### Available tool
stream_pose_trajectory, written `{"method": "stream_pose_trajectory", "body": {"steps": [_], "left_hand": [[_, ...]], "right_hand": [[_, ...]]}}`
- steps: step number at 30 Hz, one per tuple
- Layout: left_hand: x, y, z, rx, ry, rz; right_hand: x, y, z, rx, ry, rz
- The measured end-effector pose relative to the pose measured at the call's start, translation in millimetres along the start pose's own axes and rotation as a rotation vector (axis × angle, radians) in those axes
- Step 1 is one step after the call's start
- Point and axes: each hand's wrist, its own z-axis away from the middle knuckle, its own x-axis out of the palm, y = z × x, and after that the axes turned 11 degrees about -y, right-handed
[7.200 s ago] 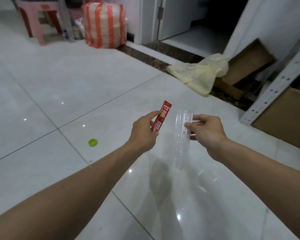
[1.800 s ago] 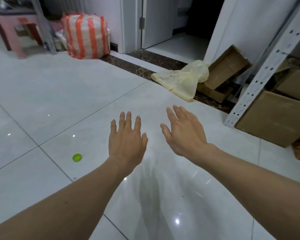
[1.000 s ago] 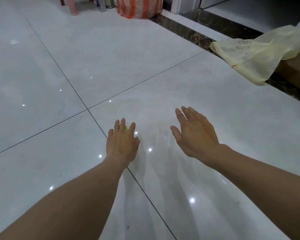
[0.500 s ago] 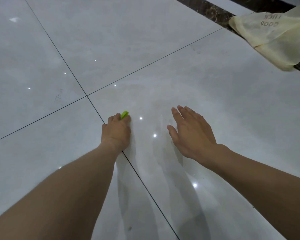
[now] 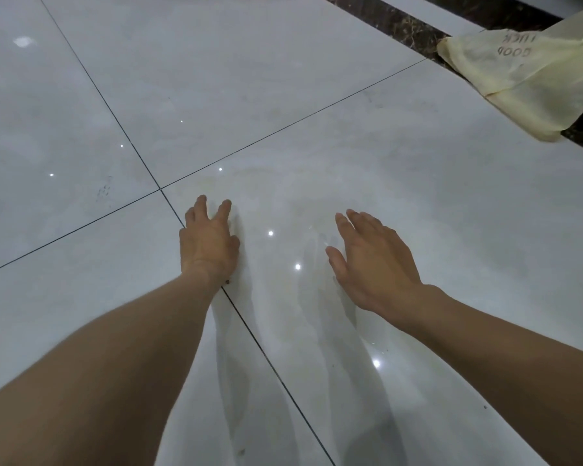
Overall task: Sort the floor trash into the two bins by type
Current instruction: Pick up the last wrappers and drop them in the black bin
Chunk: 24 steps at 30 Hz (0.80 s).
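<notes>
Fingers (image 5: 201, 207) of my left hand (image 5: 207, 245) are curling down onto the floor (image 5: 300, 95) beside the tile joint (image 5: 256, 334), their grip hiding whether they are clamping any trash, while my right hand (image 5: 374, 264) is hovering nearby, spread apart and holding nothing.

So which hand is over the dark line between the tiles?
The left hand, covering that grout line; the right hand is over plain tile.
</notes>
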Motion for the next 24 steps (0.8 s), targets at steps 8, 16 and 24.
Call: {"method": "stream_pose_trajectory", "body": {"steps": [8,16,24], "left_hand": [[12.0,-16.5,-12.0,0.164,-0.052,0.015],[6.3,-15.4,1.5,0.072,-0.048,0.030],[-7.5,52.9,32.6,0.289,0.021,0.194]], "right_hand": [[2.0,-2.5,-14.4,-0.031,-0.022,-0.009],[2.6,-1.4,-5.9,-0.030,-0.017,-0.024],[-15.9,10.5,24.0,0.000,0.046,-0.032]]}}
